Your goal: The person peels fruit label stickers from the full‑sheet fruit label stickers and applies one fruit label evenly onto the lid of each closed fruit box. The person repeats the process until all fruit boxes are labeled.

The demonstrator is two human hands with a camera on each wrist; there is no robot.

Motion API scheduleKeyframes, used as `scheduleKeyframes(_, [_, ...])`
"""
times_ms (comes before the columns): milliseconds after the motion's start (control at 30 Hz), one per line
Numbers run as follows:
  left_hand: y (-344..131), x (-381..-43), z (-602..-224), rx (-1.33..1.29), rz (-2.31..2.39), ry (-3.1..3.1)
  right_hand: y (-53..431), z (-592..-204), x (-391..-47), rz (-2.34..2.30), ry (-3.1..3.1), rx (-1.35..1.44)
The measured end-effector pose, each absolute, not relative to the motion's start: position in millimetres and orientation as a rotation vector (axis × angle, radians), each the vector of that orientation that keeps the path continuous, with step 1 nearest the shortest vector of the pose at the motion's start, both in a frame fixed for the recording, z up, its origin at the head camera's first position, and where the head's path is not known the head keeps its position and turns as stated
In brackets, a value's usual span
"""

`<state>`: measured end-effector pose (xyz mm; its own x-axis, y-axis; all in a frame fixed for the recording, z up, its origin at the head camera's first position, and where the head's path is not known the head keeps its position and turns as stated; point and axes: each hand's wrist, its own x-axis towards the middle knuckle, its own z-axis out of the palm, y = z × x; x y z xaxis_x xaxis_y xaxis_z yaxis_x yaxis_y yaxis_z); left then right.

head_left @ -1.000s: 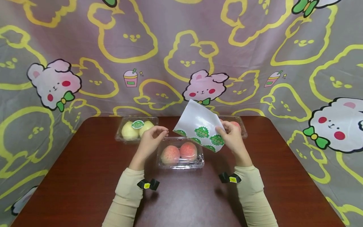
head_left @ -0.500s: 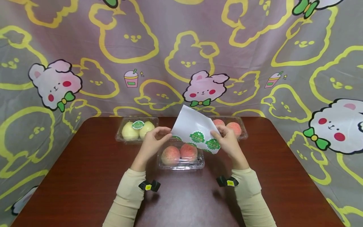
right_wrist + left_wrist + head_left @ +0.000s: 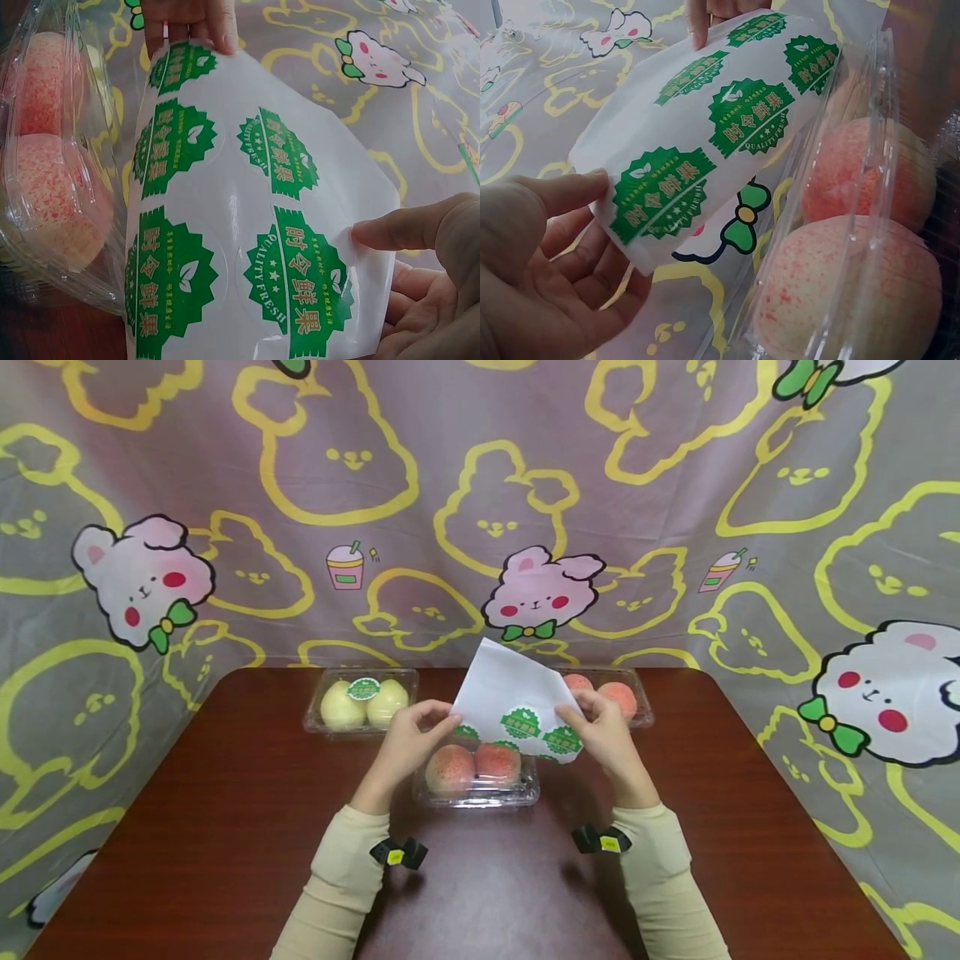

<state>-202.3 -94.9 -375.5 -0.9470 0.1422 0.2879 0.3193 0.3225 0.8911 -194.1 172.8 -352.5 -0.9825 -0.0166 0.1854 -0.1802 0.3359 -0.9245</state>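
A white sheet of green fruit stickers [image 3: 517, 697] is held up between both hands, tilted above the middle box. My left hand [image 3: 412, 735] pinches its left corner, thumb in front and fingers behind, as the left wrist view shows. At the opposite edge my right hand [image 3: 603, 735] grips the sheet, its thumb [image 3: 397, 229] on the printed side. Below and nearer to me stands a clear plastic box [image 3: 480, 797] with two peaches [image 3: 452, 770] inside. The sheet hides part of the box's back edge.
At the back left, a clear box [image 3: 318, 720] holds pale yellow-green fruit [image 3: 345, 706] and bears a round green sticker [image 3: 363, 689]. Another box [image 3: 643, 706] of peaches [image 3: 618, 700] stands at the back right, partly behind my right hand. A patterned curtain [image 3: 420, 460] hangs behind the brown table [image 3: 225, 827].
My left hand has moved right and taken hold of the sheet's left corner. The sheet and right hand have shifted slightly left and the sheet a little down; the last half second shows little motion.
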Motion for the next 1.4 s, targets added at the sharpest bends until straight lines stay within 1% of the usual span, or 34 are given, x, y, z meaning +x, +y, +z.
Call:
scheduleKeyframes(300, [-97,-199,-371,-0.428,-1.685,-2.358,178,-355,-198,1.737,-2.453,0.146])
scheduleKeyframes(700, [-100,-199,-366,-0.289,-1.818,-2.230,184,-358,-202,1.840,-2.478,0.057])
scheduleKeyframes(933, [-100,-200,-365,-0.225,-1.889,-2.086,183,-358,-201,1.970,-2.442,0.063])
scheduleKeyframes(1100, [-99,-202,-365,-0.198,-1.898,-2.042,177,-359,-200,2.047,-2.333,0.084])
scheduleKeyframes(1400, [-95,-204,-369,-0.181,-1.857,-2.005,173,-357,-199,2.238,-2.020,0.010])
